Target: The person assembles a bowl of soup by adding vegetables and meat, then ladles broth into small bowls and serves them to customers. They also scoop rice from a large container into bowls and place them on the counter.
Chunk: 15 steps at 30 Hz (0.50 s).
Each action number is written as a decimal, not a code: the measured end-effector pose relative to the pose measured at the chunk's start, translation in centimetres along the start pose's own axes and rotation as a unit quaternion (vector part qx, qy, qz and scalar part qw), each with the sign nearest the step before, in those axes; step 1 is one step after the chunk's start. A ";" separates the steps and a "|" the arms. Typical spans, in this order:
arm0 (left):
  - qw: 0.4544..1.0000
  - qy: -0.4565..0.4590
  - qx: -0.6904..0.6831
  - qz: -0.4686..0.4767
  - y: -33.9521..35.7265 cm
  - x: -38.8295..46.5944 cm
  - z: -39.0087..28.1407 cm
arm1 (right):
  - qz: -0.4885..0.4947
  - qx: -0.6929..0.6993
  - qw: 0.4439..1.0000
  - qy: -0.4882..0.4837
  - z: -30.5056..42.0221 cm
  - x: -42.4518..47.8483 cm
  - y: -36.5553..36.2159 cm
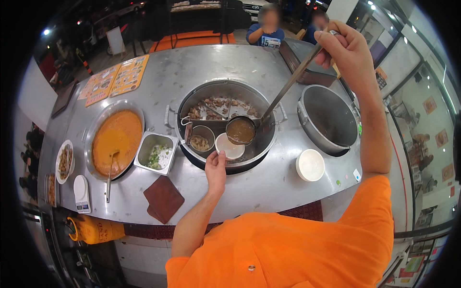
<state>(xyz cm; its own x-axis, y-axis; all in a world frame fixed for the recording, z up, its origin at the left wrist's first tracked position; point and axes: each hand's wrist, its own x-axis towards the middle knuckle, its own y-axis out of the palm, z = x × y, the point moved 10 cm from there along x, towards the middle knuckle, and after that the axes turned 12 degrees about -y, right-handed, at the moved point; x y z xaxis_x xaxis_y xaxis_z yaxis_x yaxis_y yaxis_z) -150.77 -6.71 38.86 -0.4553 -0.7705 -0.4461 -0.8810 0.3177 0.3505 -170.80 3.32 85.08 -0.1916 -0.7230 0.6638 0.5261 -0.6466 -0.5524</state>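
High at the right, my right hand point(340, 45) grips the handle end of a long metal ladle point(284, 90). The ladle's bowl, full of brown broth point(240, 131), hangs over the right rim of a small white bowl point(227, 148). My left hand point(216, 169) holds that white bowl at its near edge, above the front of a large round metal pot point(272, 142). Inside the pot, chopped meat point(212, 106) lies in divided sections at the back, and a metal cup point(202, 134) with pale pieces stands front left. Whether broth is flowing is unclear.
Right stand stacked white bowls point(311, 165) and a deep pot point(324, 118). Left are an orange sauce pan point(117, 140), a metal tub of chopped greens point(156, 153), a brown folded cloth point(165, 199) and a kitchen scale point(82, 192). A person point(266, 30) is beyond the table.
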 end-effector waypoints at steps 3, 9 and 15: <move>1.000 0.003 -0.020 0.007 0.2 -0.1 0.0 | 0.004 -0.006 1.000 -0.008 0.8 -0.5 0.8; 1.000 0.011 -0.025 0.008 0.5 0.5 -0.3 | -0.001 -0.014 1.000 -0.016 2.7 -1.4 1.9; 1.000 -0.004 -0.011 0.006 0.9 0.5 -0.6 | 0.001 -0.002 1.000 -0.029 3.8 -2.3 2.0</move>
<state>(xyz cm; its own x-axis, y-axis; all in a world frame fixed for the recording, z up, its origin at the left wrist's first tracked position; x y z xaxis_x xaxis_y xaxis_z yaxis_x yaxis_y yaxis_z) -151.74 -7.16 39.48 -0.4677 -0.7623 -0.4474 -0.8721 0.3154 0.3742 -166.16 4.61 84.34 -0.1416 -0.7089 0.6909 0.5239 -0.6459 -0.5554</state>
